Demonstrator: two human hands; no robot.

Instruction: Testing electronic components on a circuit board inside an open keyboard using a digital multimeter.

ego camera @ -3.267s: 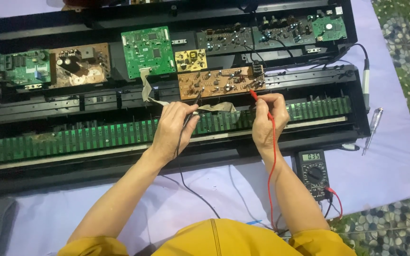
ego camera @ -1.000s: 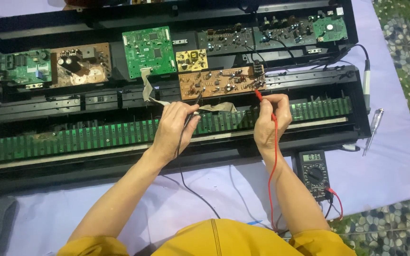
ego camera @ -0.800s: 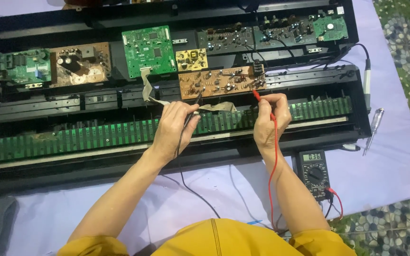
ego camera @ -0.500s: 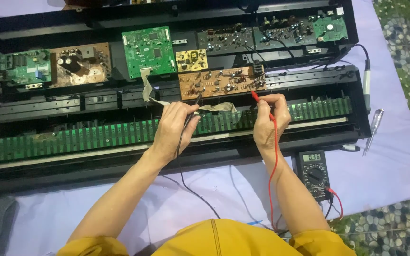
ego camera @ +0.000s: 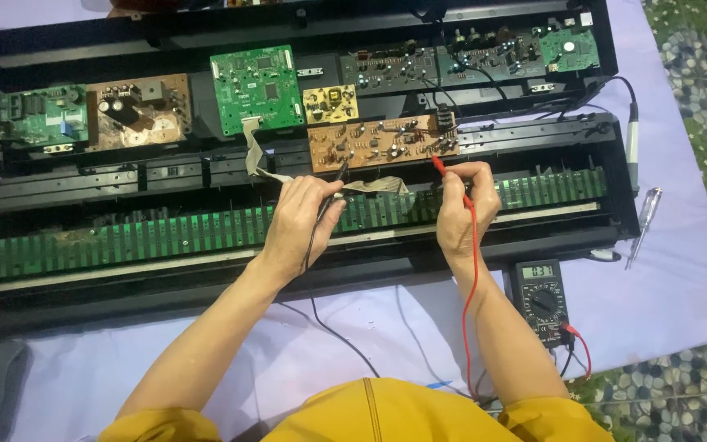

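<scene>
My left hand (ego camera: pixel 303 219) grips a black test probe (ego camera: pixel 339 172) whose tip rests on the brown circuit board (ego camera: pixel 378 143). The red test probe (ego camera: pixel 442 168) is pinched in my right hand (ego camera: pixel 464 209), its tip at the right part of the same board. Both leads run down to a black multimeter (ego camera: pixel 540 299) lying on the lilac cloth by my right forearm. The board sits inside an opened black keyboard case (ego camera: pixel 533 237), above a long green contact strip (ego camera: pixel 165 237).
Several other boards line the case's back row, among them a green one (ego camera: pixel 257 86) and a small yellow one (ego camera: pixel 330 103). A grey ribbon cable (ego camera: pixel 265 168) curls by my left hand. A screwdriver (ego camera: pixel 642 225) and a soldering iron (ego camera: pixel 632 147) lie at the right.
Almost nothing differs: both hands stay on the brown board, and the red probe tip has shifted only slightly.
</scene>
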